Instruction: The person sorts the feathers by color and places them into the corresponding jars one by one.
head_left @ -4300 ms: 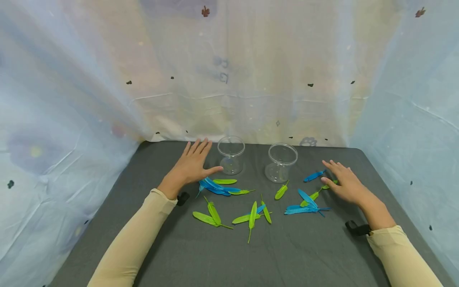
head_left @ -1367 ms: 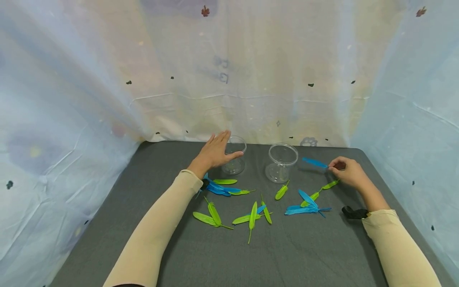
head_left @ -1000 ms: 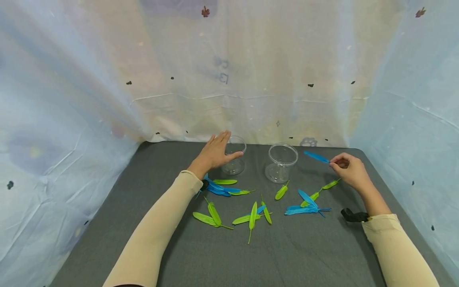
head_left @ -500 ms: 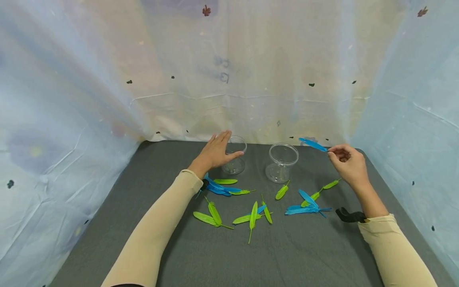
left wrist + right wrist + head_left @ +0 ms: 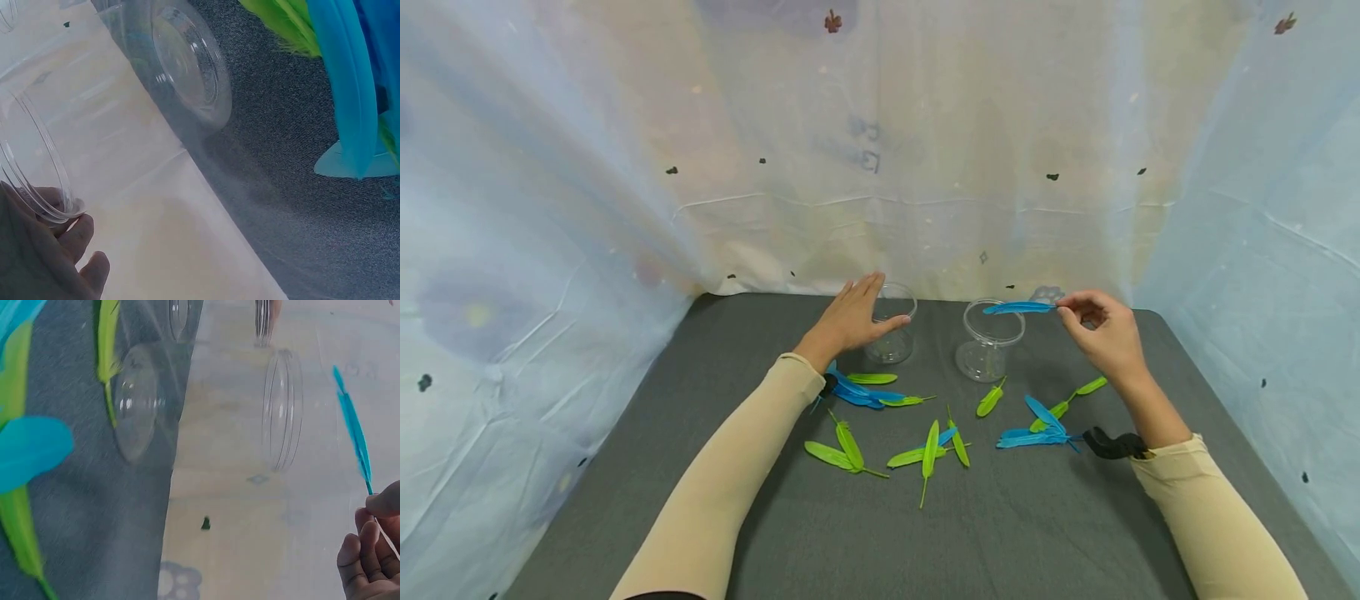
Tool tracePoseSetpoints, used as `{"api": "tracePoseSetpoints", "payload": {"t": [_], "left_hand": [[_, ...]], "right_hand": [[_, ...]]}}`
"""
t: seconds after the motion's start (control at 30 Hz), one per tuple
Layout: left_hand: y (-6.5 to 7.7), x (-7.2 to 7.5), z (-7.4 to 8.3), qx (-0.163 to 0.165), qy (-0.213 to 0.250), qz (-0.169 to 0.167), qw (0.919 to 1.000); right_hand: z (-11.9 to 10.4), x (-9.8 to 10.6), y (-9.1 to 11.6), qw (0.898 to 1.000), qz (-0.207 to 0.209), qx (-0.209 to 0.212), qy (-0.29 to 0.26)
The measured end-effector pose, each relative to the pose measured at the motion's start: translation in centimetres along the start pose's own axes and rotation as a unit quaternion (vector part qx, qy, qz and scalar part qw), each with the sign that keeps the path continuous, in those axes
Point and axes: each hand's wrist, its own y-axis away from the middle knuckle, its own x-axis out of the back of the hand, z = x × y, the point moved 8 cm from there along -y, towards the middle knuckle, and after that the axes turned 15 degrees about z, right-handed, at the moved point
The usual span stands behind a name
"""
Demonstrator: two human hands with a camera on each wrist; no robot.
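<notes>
In the head view my right hand (image 5: 1101, 332) pinches a blue feather (image 5: 1018, 307) by its quill, and the vane lies level across the mouth of the right clear plastic jar (image 5: 990, 342). The right wrist view shows the same feather (image 5: 355, 434) between thumb and fingertips. My left hand (image 5: 850, 319) rests against the left clear jar (image 5: 891, 342), its thumb and fingers straight and spread at the rim. In the left wrist view fingertips (image 5: 78, 237) show beside the rim (image 5: 44, 156). No feathers show inside either jar.
Blue feathers (image 5: 857, 393) lie by my left wrist, with a green feather (image 5: 871, 379) behind them. Green feathers (image 5: 928, 454) lie in front. More blue feathers (image 5: 1033, 437) lie near my right wrist strap (image 5: 1112, 444). A patterned curtain (image 5: 940, 167) hangs behind the grey table (image 5: 1000, 533).
My right hand has picked up the blue feather from the table, raised it and carried it left over the right jar. Earlier, my left hand moved right onto the left jar and stayed there.
</notes>
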Motion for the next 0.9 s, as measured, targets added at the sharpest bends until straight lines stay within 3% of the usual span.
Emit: {"api": "tracePoseSetpoints", "payload": {"t": [0.17,0.3,0.4,0.63,0.9], "left_hand": [[-0.1,-0.1,-0.1,0.002,0.001,-0.003,1.0],[-0.1,-0.1,-0.1,0.004,-0.002,-0.005,1.0],[-0.1,-0.1,-0.1,0.005,-0.002,-0.006,1.0],[-0.1,-0.1,-0.3,0.005,-0.004,-0.006,1.0],[0.0,-0.1,-0.6,0.007,-0.007,-0.002,0.9999]], "right_hand": [[-3.3,-1.1,-0.7,1.0,-0.002,0.006,-0.017],[-4.5,-2.1,-1.1,0.999,-0.002,0.02,-0.025],[-4.6,-3.1,-1.4,0.999,-0.005,0.028,-0.027],[-2.3,-5.9,-2.4,0.998,-0.022,0.051,-0.027],[-3.3,-8.5,-3.4,0.997,-0.049,0.063,-0.012]]}}
